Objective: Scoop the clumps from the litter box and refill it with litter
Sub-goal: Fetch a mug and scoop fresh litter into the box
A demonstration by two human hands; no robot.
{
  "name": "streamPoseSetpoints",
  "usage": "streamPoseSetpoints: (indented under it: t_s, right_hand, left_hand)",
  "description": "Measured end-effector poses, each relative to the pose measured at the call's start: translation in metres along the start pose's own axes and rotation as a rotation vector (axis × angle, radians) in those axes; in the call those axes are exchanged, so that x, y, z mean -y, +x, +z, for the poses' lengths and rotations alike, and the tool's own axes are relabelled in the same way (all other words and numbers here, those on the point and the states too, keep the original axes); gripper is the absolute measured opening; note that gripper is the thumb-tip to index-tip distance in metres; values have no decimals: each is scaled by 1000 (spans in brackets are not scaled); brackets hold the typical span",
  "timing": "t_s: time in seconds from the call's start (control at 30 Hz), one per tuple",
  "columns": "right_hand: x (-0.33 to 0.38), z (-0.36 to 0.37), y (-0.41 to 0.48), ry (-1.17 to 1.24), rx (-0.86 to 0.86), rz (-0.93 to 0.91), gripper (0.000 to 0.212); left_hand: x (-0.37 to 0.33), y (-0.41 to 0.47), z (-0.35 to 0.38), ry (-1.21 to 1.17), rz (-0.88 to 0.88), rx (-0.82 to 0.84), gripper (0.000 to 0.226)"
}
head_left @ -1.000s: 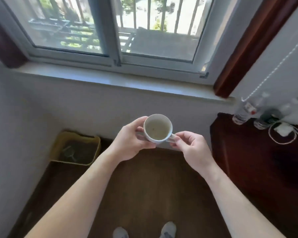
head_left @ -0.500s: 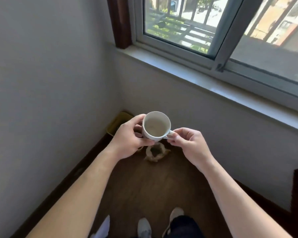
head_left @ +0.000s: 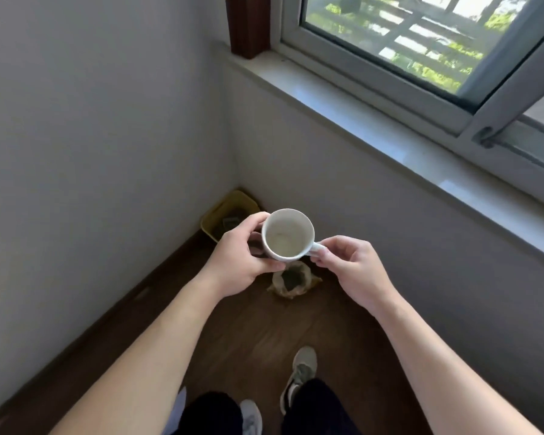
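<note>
White ceramic mug (head_left: 288, 233) sits upright between both hands at chest height, its inside pale; whether it holds anything is hard to tell. Left hand (head_left: 236, 262) wraps the mug's body, fingers curled round the far side and thumb along the near side. Right hand (head_left: 349, 271) pinches the small handle between thumb and curled fingertips. Down on the brown wooden floor (head_left: 248, 334), the yellow litter box (head_left: 219, 205) is tucked into the corner where the grey side wall (head_left: 91, 136) meets the wall under the window sill (head_left: 374, 114); the left hand and the mug hide its near end, and a dark shape inside it is too small to make out. An open tan bag (head_left: 291, 291) with dark contents stands on the floor just below the mug in view, between the box and the person's feet. One grey shoe (head_left: 300, 372) is planted ahead of the other (head_left: 250, 416), under dark trouser legs. The window (head_left: 421, 42) above the sill shows railings and greenery.
</note>
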State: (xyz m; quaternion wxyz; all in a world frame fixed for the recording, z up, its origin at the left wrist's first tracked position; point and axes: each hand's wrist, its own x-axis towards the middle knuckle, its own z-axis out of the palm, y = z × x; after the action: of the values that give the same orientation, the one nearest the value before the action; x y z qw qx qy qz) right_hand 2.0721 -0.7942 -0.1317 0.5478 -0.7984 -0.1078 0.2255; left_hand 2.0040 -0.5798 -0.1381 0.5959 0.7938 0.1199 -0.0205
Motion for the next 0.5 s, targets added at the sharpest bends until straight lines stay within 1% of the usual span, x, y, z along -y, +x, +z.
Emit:
streamPoseSetpoints:
  t_s: [0.2, 0.3, 0.4, 0.5]
  right_hand:
    - [-68, -3, 58, 6, -1, 51, 14]
    - [-112, 7, 79, -28, -27, 80, 10]
    - [-169, 24, 102, -50, -31, 84, 11]
    - [-241, 44, 130, -31, -30, 74, 17]
  left_hand:
    - [64, 68, 28, 39, -41, 49, 79]
    - [108, 93, 43, 78, -54, 86, 77]
    - [164, 116, 62, 138, -38, 112, 75]
    - [234, 139, 86, 195, -18, 123, 76]
